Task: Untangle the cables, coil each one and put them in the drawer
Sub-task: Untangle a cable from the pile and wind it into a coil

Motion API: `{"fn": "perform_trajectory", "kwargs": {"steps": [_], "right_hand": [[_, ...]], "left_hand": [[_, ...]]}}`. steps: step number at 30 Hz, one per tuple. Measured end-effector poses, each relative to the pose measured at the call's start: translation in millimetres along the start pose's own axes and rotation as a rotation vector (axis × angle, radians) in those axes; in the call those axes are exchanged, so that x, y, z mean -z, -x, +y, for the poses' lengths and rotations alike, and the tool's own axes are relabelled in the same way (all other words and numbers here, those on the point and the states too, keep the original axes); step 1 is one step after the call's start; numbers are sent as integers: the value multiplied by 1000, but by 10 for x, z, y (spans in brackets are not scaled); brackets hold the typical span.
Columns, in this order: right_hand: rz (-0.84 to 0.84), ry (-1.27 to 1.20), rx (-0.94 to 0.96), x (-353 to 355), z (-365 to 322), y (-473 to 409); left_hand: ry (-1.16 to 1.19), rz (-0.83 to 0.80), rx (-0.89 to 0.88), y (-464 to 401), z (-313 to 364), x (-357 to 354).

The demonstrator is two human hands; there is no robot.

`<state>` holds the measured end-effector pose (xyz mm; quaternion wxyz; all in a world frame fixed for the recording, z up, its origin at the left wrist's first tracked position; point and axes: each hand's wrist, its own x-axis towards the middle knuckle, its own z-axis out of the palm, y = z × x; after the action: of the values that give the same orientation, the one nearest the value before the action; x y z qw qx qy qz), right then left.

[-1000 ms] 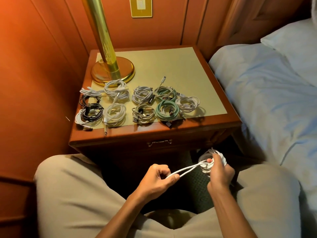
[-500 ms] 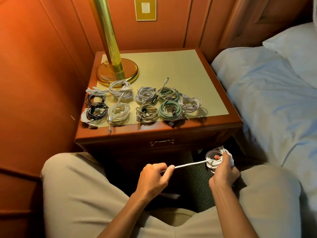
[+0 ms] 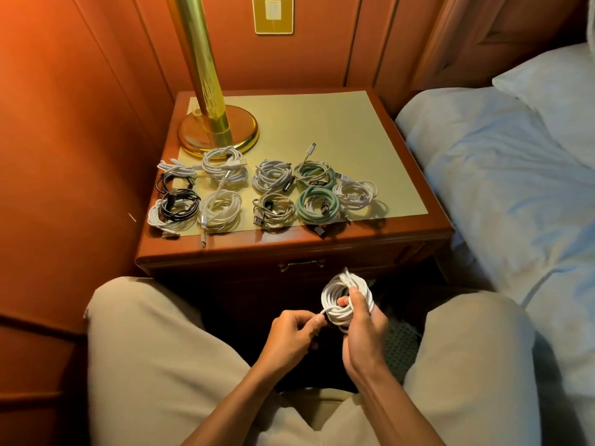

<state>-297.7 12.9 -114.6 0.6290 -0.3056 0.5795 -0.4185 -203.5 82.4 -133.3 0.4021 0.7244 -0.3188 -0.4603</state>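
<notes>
Head view, single frame, catalogued from lower centre upward.

Item 1: white round-section cable wound into a small coil, lower centre of the frame, held above the gap between the person's knees, just below the front of the nightstand. Judged light, limp and springy; loops likely to slacken if released. Best held across the bundle where the turns cross, not by the plug.

Item 2: right hand, fingers curled round the right side of the coil, thumb passing through its centre.

Item 3: left hand, fingers curled, thumb and forefinger pinching the loose tail of the same cable at the coil's lower left edge. Judged step: tucking or wrapping the last end.

Item 4: reddish wooden nightstand with pale olive top panel, centre of the frame.

Item 5: group of coiled white, grey, black and green cables, in two rough rows along the front half of the top, several touching or overlapping; some plugs trail loose.

Item 6: closed wooden drawer with small brass pull handle, in the nightstand front, directly above the held coil. No cable is stowed yet.

Item 7: polished brass lamp base and column, upper left of the top.

Item 8: bed with pale blue sheets, right of the frame.
</notes>
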Motion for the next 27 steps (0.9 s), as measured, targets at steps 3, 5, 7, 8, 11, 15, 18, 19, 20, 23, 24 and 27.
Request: {"fn": "perform_trajectory", "kwargs": {"steps": [3,5,7,8,11,15,18,19,20,23,24,27], "right_hand": [[14,-48,-13,-33,-46,-4],[-2,-107,-59,-57,-84,0],[-35,-172,-106,-92,-111,6],[-58,-196,-124,-109,-121,12],[-144,-219,-166,-169,-149,47],[-199,-186,-208,-247,-135,74],[-232,-141,-203,-285,-72,54],[-237,-116,-198,-290,-49,40],[-235,-87,-195,-298,-31,24],[-219,-23,-195,-320,-2,-2],[-227,-14,-191,-326,1,4],[-277,-5,-179,-341,-16,40]], "left_hand": [[96,40,112,-55,0,3],[172,36,156,-90,43,-2],[272,41,187,-103,71,20],[330,43,215,-106,69,39],[484,69,326,-111,24,100],[643,59,362,-51,-4,174],[713,12,349,-4,18,260],[743,5,350,-5,17,272],[797,3,363,0,37,284],[1062,25,485,-17,56,302],[1143,32,525,-16,69,311],[1275,79,544,-15,78,300]]}}
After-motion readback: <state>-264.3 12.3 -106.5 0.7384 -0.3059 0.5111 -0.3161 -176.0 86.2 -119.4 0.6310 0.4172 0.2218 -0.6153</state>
